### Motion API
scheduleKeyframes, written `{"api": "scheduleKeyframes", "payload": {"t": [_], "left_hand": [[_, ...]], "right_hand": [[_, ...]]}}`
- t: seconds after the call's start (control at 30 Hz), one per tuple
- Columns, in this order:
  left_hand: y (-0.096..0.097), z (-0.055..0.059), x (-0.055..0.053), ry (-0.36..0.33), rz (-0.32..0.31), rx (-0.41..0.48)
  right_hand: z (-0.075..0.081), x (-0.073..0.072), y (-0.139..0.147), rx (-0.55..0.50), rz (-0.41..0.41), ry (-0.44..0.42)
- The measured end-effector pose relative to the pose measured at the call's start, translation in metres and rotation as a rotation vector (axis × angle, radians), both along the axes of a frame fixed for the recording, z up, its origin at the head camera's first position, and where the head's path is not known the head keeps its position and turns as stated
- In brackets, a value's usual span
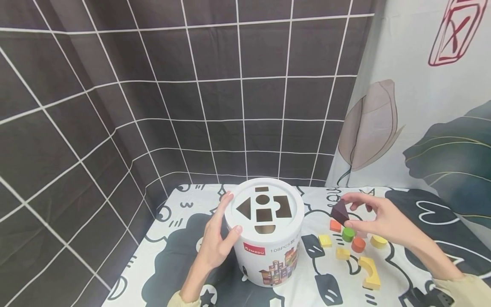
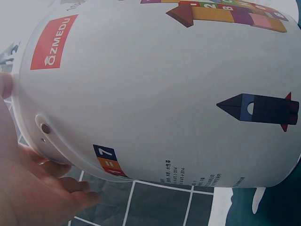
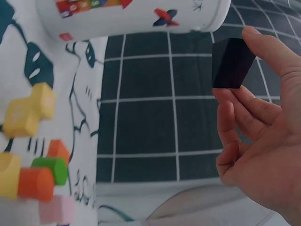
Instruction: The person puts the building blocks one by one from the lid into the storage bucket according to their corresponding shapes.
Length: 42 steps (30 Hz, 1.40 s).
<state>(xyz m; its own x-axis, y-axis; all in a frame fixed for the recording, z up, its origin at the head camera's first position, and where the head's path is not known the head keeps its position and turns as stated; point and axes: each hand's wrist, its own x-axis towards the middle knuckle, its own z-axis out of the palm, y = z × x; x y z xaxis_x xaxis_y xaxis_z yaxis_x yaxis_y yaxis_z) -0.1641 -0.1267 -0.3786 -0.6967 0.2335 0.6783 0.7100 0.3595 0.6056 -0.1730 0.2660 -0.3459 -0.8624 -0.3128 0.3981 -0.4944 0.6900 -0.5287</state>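
A white bucket [image 1: 255, 266] with shaped holes in its lid [image 1: 237, 190] stands upright on the patterned cloth. My left hand [image 1: 216, 245] rests at its left rim, index finger along the lid's edge and thumb at the front edge; the left wrist view shows the other fingers loosely bent beside the bucket. My right hand [image 1: 377, 217] pinches a dark purple triangular block [image 3: 233, 66] between thumb and fingertips, raised above the cloth to the right of the bucket. Triangular, round, rectangular and notched openings show in the lid.
Right of the bucket lie a yellow arch block [image 1: 370, 273], a green cylinder [image 1: 348, 234], an orange cylinder [image 1: 358, 244], a yellow cylinder [image 1: 378, 242] and several other small blocks. A dark grid-patterned curtain [image 1: 264, 102] hangs behind the table.
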Motion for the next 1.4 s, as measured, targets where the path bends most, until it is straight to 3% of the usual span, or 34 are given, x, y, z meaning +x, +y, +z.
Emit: {"api": "scheduleKeyframes", "payload": {"t": [0.37, 0.93, 1.27, 1.4], "left_hand": [[0.000, 0.000, 0.000, -0.010, 0.014, -0.011], [0.000, -0.001, -0.001, -0.001, 0.020, -0.006], [0.000, -0.001, 0.000, -0.015, 0.026, -0.015], [0.000, 0.000, 0.001, -0.019, 0.025, -0.016]], "right_hand": [[0.019, -0.011, -0.038, -0.069, 0.009, -0.033], [0.043, -0.023, -0.095, -0.165, 0.142, -0.069], [0.052, -0.028, -0.131, -0.164, 0.205, -0.038], [0.052, -0.028, -0.144, -0.143, 0.182, -0.040]]}}
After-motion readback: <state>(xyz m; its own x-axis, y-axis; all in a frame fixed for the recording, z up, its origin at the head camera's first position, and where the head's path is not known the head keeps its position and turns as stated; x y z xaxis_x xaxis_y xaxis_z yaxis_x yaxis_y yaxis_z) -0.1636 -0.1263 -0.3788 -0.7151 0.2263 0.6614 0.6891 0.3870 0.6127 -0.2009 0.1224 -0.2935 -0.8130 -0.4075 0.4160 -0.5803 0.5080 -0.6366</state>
